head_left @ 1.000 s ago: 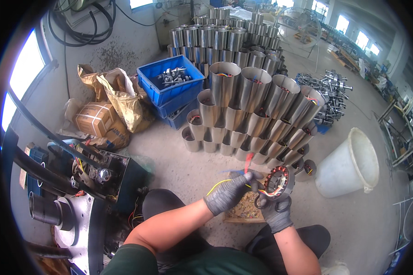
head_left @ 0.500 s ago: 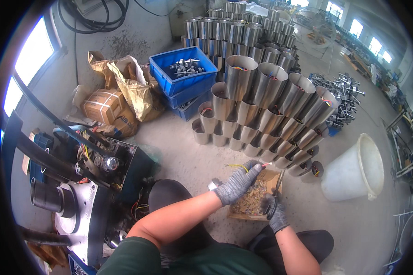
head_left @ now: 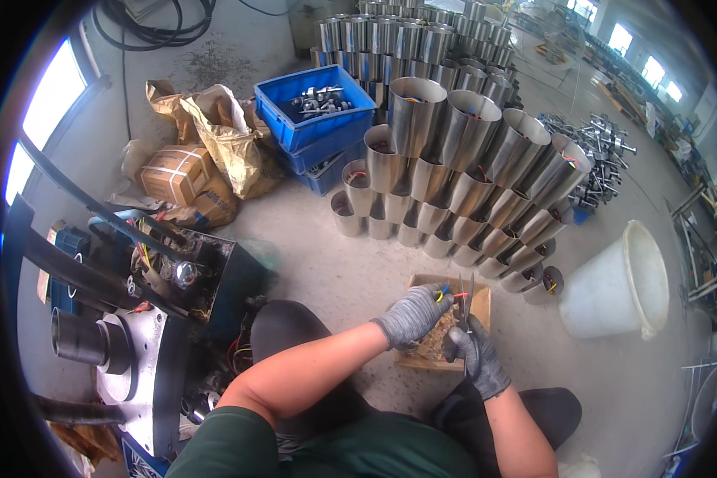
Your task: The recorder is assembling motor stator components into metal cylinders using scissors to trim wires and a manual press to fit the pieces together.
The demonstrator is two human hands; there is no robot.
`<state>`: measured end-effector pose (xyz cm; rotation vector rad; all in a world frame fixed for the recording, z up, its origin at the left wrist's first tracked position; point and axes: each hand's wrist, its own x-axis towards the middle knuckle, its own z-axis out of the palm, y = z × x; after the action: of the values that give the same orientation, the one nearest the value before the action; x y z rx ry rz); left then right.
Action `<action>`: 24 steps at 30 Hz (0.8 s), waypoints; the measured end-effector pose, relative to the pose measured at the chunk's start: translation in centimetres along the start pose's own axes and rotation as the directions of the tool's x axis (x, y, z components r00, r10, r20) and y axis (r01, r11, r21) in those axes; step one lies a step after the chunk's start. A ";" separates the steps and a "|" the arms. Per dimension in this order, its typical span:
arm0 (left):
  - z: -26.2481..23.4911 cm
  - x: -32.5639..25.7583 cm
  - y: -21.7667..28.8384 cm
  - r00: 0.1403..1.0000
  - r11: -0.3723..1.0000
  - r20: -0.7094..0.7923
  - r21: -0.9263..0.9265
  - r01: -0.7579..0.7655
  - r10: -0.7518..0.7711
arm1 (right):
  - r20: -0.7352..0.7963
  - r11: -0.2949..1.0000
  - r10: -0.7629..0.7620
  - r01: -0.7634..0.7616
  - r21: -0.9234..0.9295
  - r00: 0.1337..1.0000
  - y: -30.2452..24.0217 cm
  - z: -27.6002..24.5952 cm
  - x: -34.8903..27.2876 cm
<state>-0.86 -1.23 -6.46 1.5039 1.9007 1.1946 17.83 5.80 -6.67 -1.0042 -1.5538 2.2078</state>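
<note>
My left hand, in a grey knit glove, is closed on several thin electrical wires, among them yellow, blue and red ones. Their ends poke out past the fingertips. In my right hand, also gloved in grey, is a pair of scissors with the blades pointing away from me and spread apart. The red wire end lies at the blades; whether they touch it I cannot tell. Below both hands stands an open cardboard box holding small tan scraps. What lies under my left palm is hidden.
Stacked metal cylinders, some with wires inside, rise ahead. A white bucket leans at the right. Blue crates of metal parts and paper sacks stand far left. Machinery sits close on my left.
The scissors have come up from low over the box to the wire ends, and their blades now show apart. My left hand has turned slightly, still holding the wires.
</note>
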 end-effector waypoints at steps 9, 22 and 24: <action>1.1 0.0 -1.2 0.932 0.968 0.262 0.045 0.247 -0.250 | 0.040 0.879 0.380 -0.374 0.296 0.924 1.2 -0.3 -0.6; 0.9 0.3 -3.2 0.825 0.926 0.424 0.221 0.305 -0.373 | -0.063 0.929 -0.057 0.030 -0.368 0.996 4.8 -2.7 0.4; 1.3 0.3 -3.8 0.819 0.926 0.443 0.260 0.273 -0.366 | -0.027 0.850 -0.145 0.111 -0.515 0.989 4.7 -2.9 0.3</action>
<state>-2.04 -0.59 -10.25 1.3350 1.8424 0.4395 20.32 6.23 -11.55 -1.0512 -2.1701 1.6797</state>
